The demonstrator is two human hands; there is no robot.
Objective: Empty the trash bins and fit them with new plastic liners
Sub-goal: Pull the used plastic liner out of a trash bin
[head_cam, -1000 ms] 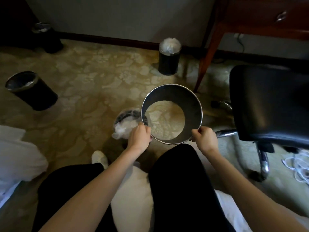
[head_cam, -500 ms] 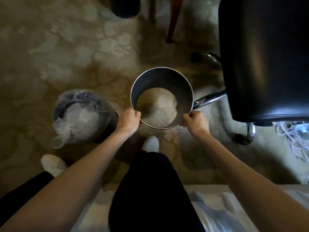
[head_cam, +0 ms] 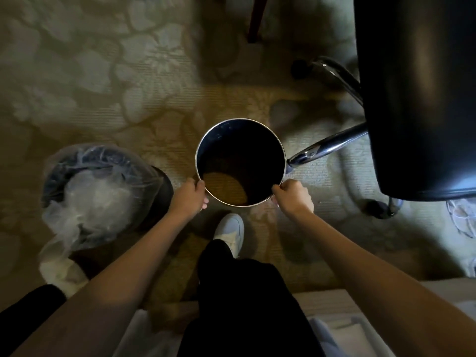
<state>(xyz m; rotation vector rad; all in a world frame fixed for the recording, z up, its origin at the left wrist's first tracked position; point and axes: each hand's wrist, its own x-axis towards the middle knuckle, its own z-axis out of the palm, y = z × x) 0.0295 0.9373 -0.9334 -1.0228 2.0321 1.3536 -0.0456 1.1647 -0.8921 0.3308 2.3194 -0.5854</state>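
Bin [head_cam: 240, 153] between left hand [head_cam: 189, 196], right hand [head_cam: 294, 195] (at rim)

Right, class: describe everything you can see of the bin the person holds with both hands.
The bin is round, dark inside, with a shiny metal rim and no liner. Seen from above, it is over patterned carpet between a lined bin and a black chair. The left hand and right hand grip its near rim.

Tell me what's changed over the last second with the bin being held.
The unlined bin has come down toward the carpet, between the lined bin and the chair; the view has tipped downward, so the far bins are out of frame. The left hand and right hand still grip its rim; nothing was let go.
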